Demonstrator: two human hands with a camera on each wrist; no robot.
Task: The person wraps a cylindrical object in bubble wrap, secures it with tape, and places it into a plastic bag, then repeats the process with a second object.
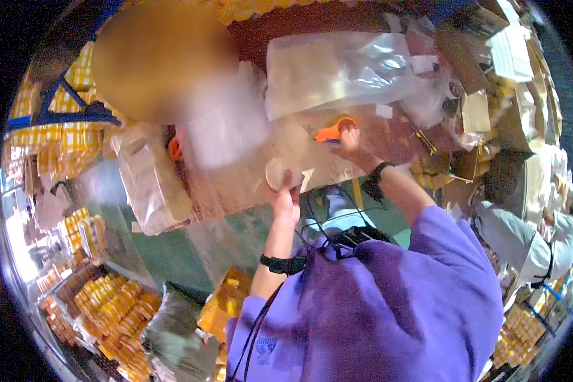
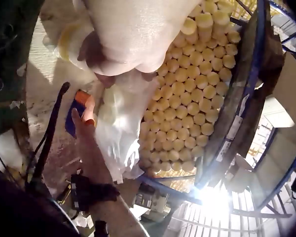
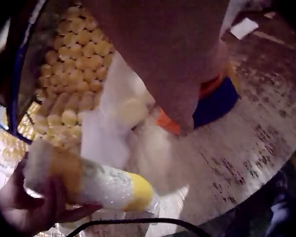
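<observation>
My left hand grips a white cylindrical roll with yellow bands, its round end facing up in the head view. In the right wrist view the fingers of that left hand wrap one end of the roll, and clear film shines on its side. My right hand holds an orange-and-blue tape dispenser over the worktable. The dispenser's blue side shows close above the scuffed tabletop, partly hidden behind the hand.
A large clear plastic bag lies across the table's far side. Stacked yellow-ended rolls fill a blue-framed rack beyond it. A brown package sits at the table's left end. Cardboard boxes crowd the right; another person is there.
</observation>
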